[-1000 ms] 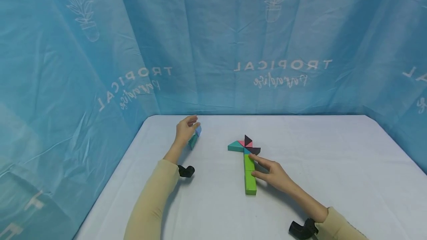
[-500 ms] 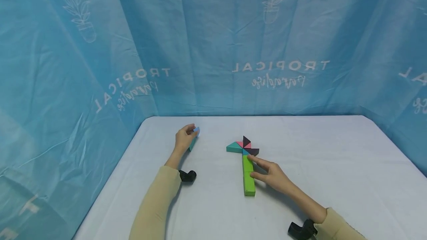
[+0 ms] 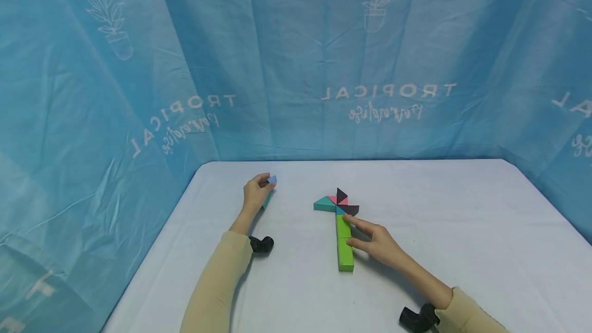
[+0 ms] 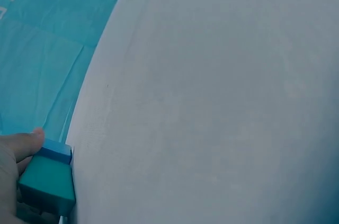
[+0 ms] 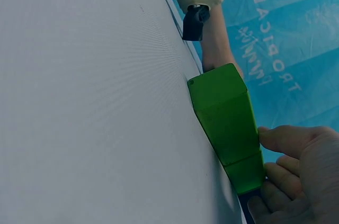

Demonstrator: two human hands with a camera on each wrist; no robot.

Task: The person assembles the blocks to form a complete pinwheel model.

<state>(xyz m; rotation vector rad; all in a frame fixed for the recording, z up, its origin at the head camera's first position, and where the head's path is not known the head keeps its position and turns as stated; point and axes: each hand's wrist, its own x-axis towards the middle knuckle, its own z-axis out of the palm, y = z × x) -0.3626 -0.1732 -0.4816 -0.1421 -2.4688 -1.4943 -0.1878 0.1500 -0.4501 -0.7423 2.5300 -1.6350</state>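
At the far left of the table, my left hand (image 3: 256, 191) pinches a light blue block (image 3: 272, 179) between thumb and fingers. A teal block (image 4: 48, 177) sits right by it, partly hidden by the hand in the head view. My right hand (image 3: 380, 244) lies beside two green blocks (image 3: 345, 255) set end to end, its extended index finger and thumb at their right edge. Above the green blocks is a pinwheel of triangles: a teal triangle (image 3: 325, 204) on the left, pink pieces (image 3: 343, 201), dark triangles (image 3: 351, 210) and a small blue one (image 3: 339, 210).
A white cloth (image 3: 296, 292) covers the table. Blue printed curtains (image 3: 296, 66) hang behind and along the sides. Black wrist cameras (image 3: 262, 244) sit on both sleeves.
The left hand has come slightly nearer, and its fingers have closed on the light blue block. The right hand stays at the green blocks.
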